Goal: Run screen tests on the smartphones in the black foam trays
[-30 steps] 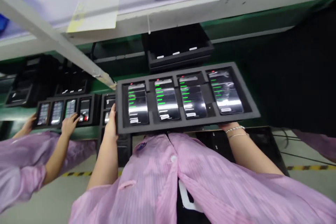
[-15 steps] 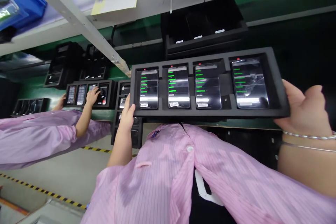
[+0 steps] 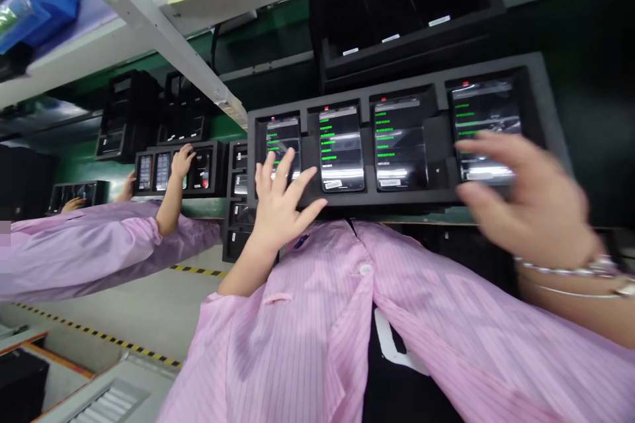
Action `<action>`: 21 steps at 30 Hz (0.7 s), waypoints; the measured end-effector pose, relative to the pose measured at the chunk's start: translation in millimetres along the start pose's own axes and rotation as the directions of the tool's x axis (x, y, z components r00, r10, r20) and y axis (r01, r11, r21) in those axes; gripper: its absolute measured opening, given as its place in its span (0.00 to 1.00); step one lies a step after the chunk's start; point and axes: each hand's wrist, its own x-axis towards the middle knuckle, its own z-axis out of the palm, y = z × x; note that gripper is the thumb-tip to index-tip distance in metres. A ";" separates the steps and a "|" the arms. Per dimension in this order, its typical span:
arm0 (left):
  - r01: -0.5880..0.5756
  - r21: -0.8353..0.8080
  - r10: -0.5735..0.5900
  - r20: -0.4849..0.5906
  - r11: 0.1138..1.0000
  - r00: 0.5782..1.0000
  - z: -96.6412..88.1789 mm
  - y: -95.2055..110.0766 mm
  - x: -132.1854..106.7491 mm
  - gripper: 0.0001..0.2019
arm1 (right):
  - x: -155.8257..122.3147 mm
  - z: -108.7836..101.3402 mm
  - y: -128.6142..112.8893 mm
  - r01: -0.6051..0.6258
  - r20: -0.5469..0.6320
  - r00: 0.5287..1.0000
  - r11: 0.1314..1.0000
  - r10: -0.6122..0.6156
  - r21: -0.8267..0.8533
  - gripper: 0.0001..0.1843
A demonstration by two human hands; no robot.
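A long black foam tray [image 3: 439, 139] lies in front of me with several smartphones in its slots, lit with green text lines on dark screens. My left hand [image 3: 280, 205], fingers spread, is over the lower part of the leftmost phone [image 3: 282, 129]; whether it touches the glass I cannot tell. Over the rightmost phone [image 3: 489, 106] is my right hand [image 3: 538, 201], blurred, with thumb and fingers apart and nothing between them. The second phone [image 3: 342, 152] and third phone [image 3: 401, 145] sit uncovered between my hands, each with a white label near its bottom.
Behind the tray stands a stack of dark trays [image 3: 411, 20] with white labels. A white metal post [image 3: 173, 46] slants down to the tray's left end. More trays [image 3: 238, 211] stand left, where a co-worker's hand [image 3: 182, 162] is over another phone tray. A blue bin [image 3: 44, 0] is upper left.
Both hands have let go of the tray's ends and moved in over the outer phones, fingers opening. The tray, held up before, now appears to rest farther back. The co-worker's hand shifted slightly.
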 end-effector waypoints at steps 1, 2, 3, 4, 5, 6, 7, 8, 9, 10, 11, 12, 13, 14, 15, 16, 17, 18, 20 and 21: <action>-0.019 0.013 0.019 0.024 1.000 1.000 6.6 7.8 4.6 0.28 | 3.8 8.7 -13.7 0.131 0.057 0.989 0.991 -0.133 0.040 0.29; -0.025 0.022 0.025 0.035 0.999 0.999 13.4 13.1 8.1 0.28 | 6.5 18.0 -24.1 0.198 0.086 0.976 0.979 -0.202 0.056 0.26; -0.023 0.030 0.022 0.036 0.999 0.999 19.4 16.1 10.6 0.28 | 8.1 27.0 -31.3 0.244 0.106 0.963 0.968 -0.248 0.054 0.25; -0.016 0.037 0.015 0.033 0.999 0.999 24.3 17.1 12.3 0.28 | 8.5 34.9 -35.4 0.258 0.112 0.959 0.966 -0.259 0.031 0.25; -0.007 0.041 0.006 0.030 0.999 1.000 27.9 16.9 13.4 0.28 | 8.1 41.5 -37.3 0.249 0.107 0.963 0.969 -0.248 0.001 0.25; 0.002 0.042 -0.003 0.027 0.999 1.000 30.1 16.0 14.2 0.29 | 7.2 46.6 -37.6 0.235 0.100 0.968 0.972 -0.231 -0.027 0.25; 0.011 0.039 -0.012 0.026 0.999 1.000 31.4 15.0 15.0 0.29 | 6.3 50.2 -37.2 0.221 0.094 0.972 0.974 -0.216 -0.046 0.25; 0.020 0.032 -0.021 0.027 0.999 0.999 31.9 14.3 15.9 0.29 | 5.7 52.8 -36.6 0.210 0.090 0.975 0.976 -0.205 -0.057 0.26; 0.029 0.026 -0.030 0.033 0.999 0.999 31.9 14.2 17.0 0.29 | 5.6 54.6 -36.3 0.202 0.092 0.976 0.977 -0.196 -0.064 0.27; 0.038 0.023 -0.039 0.036 0.999 0.999 31.6 14.7 18.2 0.29 | 6.1 55.7 -36.2 0.198 0.095 0.977 0.977 -0.191 -0.073 0.28; 0.045 0.025 -0.046 0.042 0.999 0.998 30.9 15.4 19.3 0.29 | 7.1 56.1 -36.5 0.199 0.100 0.977 0.976 -0.190 -0.086 0.28; 0.046 0.028 -0.048 0.052 0.999 0.997 29.7 16.0 20.0 0.28 | 8.3 55.6 -36.8 0.208 0.107 0.975 0.973 -0.197 -0.101 0.29; 0.042 0.031 -0.044 0.062 0.999 0.997 27.7 16.1 20.2 0.28 | 9.5 54.0 -36.9 0.218 0.113 0.972 0.970 -0.205 -0.112 0.29; 0.037 0.030 -0.039 0.067 0.999 0.997 24.9 15.1 19.4 0.29 | 10.1 51.0 -36.5 0.227 0.118 0.970 0.967 -0.213 -0.116 0.29; 0.037 0.025 -0.039 0.056 0.999 0.998 21.0 12.9 17.6 0.31 | 9.9 46.4 -35.4 0.231 0.119 0.969 0.966 -0.218 -0.112 0.29; 0.046 0.019 -0.047 0.028 0.999 0.998 16.3 9.2 14.7 0.32 | 8.7 40.3 -33.1 0.228 0.117 0.969 0.968 -0.216 -0.104 0.29; 0.065 0.013 -0.065 -0.009 0.998 0.998 11.1 4.2 10.7 0.33 | 6.4 33.1 -29.4 0.214 0.108 0.973 0.971 -0.203 -0.102 0.28; 0.095 0.014 -0.094 -0.052 0.995 0.994 5.7 -1.8 5.8 0.33 | 3.1 25.7 -24.0 0.190 0.096 0.979 0.976 -0.180 -0.108 0.29; 0.169 0.035 -0.164 -0.112 0.985 0.980 -3.5 -15.2 -5.7 0.32 | -5.9 12.9 -8.6 0.118 0.047 0.993 0.978 -0.111 -0.172 0.31; 0.203 0.052 -0.196 -0.117 0.978 0.974 -6.4 -21.7 -11.4 0.31 | -10.9 8.8 0.6 0.067 0.025 0.998 0.975 -0.063 -0.210 0.34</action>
